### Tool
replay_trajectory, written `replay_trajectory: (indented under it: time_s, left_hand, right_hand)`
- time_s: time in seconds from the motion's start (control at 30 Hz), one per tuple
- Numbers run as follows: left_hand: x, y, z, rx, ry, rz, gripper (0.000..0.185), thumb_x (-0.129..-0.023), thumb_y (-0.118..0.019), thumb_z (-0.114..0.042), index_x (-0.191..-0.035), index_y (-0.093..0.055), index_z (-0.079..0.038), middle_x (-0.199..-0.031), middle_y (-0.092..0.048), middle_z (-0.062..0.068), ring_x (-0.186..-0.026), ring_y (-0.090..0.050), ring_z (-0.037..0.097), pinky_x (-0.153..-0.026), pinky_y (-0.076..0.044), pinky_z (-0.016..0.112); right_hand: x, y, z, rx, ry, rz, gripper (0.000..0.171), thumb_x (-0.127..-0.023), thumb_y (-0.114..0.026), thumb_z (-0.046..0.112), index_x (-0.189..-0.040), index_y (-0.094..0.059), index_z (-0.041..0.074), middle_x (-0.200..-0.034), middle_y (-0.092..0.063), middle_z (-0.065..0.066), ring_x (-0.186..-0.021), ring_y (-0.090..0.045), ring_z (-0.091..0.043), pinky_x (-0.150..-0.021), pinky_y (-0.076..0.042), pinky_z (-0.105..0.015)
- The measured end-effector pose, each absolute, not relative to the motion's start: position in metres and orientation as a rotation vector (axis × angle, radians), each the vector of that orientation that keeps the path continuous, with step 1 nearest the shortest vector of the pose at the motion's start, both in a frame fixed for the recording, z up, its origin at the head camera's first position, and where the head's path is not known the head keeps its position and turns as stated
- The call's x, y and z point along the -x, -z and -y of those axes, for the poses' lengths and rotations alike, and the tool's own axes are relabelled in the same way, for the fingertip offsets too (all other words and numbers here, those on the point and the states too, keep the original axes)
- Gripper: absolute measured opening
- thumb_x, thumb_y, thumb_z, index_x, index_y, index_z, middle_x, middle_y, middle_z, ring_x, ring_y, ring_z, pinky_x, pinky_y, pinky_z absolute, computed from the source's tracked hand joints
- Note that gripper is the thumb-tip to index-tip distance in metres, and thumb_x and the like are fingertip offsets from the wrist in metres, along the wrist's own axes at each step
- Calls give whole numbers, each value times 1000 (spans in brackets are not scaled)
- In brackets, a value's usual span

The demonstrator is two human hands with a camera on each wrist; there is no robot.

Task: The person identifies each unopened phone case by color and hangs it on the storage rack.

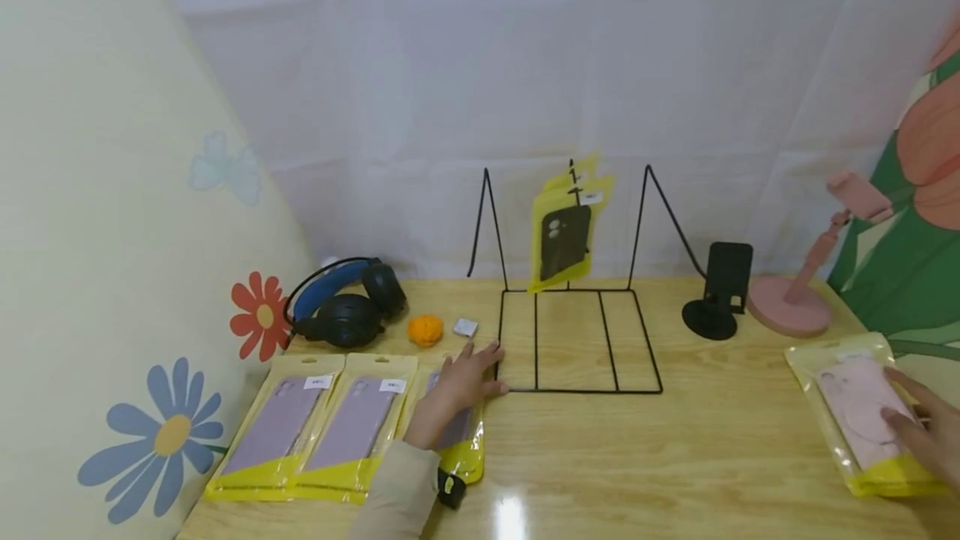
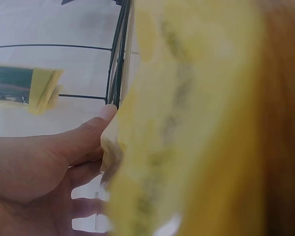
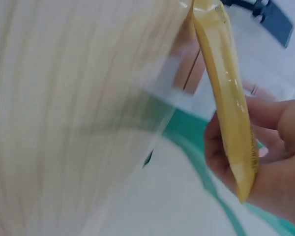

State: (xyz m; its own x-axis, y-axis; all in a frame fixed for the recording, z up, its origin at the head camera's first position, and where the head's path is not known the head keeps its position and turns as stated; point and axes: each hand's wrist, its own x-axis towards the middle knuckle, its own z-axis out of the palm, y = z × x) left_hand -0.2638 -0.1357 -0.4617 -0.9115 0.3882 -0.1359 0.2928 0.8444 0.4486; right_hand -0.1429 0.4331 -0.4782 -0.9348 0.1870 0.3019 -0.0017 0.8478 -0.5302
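Observation:
At the right of the head view, my right hand grips a packaged pink phone case. Its yellow bag appears edge-on in the right wrist view, with fingers on both sides. My left hand reaches over a packaged purple phone case, fingers extended at the left side of the black wire rack. In the left wrist view, that bag hides part of the fingers, and the thumb lies by the wire. A packaged black phone case hangs on the rack's middle hook, others behind it.
Two more packaged purple cases lie at the left. Behind them are headphones, an orange object and a small white item. A black phone stand and a pink stand are right of the rack.

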Motion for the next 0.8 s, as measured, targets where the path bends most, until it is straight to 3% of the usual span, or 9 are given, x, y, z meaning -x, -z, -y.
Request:
replay_trajectory:
  time_s: [0.03,0.07,0.17,0.33,0.4,0.6,0.8]
  left_hand:
    - [264,462,136,-524,-629,-2799,59,-90,-67,-29,-142,-48,-7,-152,-36,10,-141,-20,46,-105,-14,71]
    - [264,462,136,-521,-625,-2797,60,-90,-67,-29,-142,-48,-8,-153,-36,10,-141,-19,45,-106,-14,71]
    - [264,463,136,-532,-611,-2803,60,-90,-67,-29,-142,-48,-7,-152,-36,11,-141,-20,46,-105,-15,72]
    - [264,464,136,-528,-597,-2817,60,-90,-67,-30,-142,-48,-7,-152,-36,10,-141,-21,45,-104,-16,72]
    - [264,464,136,-533,-600,-2816,60,-90,-68,-30,-142,-48,-7,-152,-37,10,-140,-21,46,-104,-16,72]
    - [263,463,135,-533,-621,-2803,61,-89,-69,-30,-141,-48,-5,-152,-36,11,-140,-22,47,-104,-16,72]
    - [264,463,136,-540,-606,-2822,61,-89,-69,-30,-141,-49,-6,-152,-37,11,-139,-23,47,-103,-17,73]
  right_hand:
    - [142,475,-426,151,-771,2675,65,-100,-49,15,-155,-16,21,-89,-53,-48,-60,-62,-24,-47,-42,-22]
    - [142,471,-418,158,-789,2659,62,-99,-51,16,-154,-21,15,-89,-54,-46,-64,-61,-13,-49,-41,-20]
    - [141,462,-391,151,-890,2525,56,-98,-55,13,-150,-35,16,-83,-59,-25,-67,-40,16,-53,-37,-8]
    - [138,439,-342,48,-1092,2304,51,-93,-61,2,-142,-50,11,-93,-55,21,-80,-47,14,-69,-38,2]
    - [133,429,-326,4,-1155,2266,52,-91,-62,-2,-140,-51,9,-105,-54,30,-88,-50,14,-75,-39,1]
    - [120,412,-290,-49,-1205,2271,53,-90,-64,-2,-140,-51,10,-131,-49,25,-108,-48,14,-81,-37,0]
    - [121,399,-269,-97,-1278,2227,54,-87,-66,-6,-138,-53,7,-136,-52,18,-111,-51,12,-83,-40,-4]
